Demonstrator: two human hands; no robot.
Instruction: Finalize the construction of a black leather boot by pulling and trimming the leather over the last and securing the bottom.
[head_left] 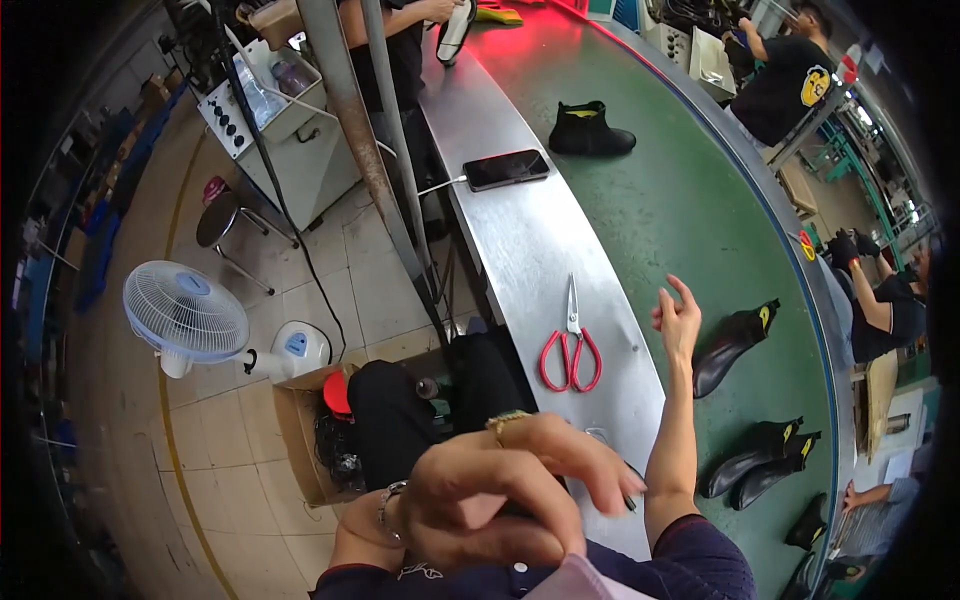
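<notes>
My left hand (500, 490) is raised close to my chest, fingers curled inward with nothing visible in them; it wears a ring and a wrist bracelet. Held up over the inner edge of the green conveyor belt (680, 190), my right hand (678, 320) has its fingers apart and holds nothing. Red-handled scissors (571, 345) lie on the steel ledge (520, 240), just left of that hand. A black boot (730, 345) lies on its side on the belt to the hand's right. A pair of black boots (760, 465) lies nearer me.
A phone (506, 168) on a cable rests on the ledge, and a black ankle boot (590, 130) stands on the belt beyond it. To my left are a metal post (355, 130), floor fan (185, 315), stool (225, 215) and cardboard box (310, 430). Other workers (885, 310) sit across the belt.
</notes>
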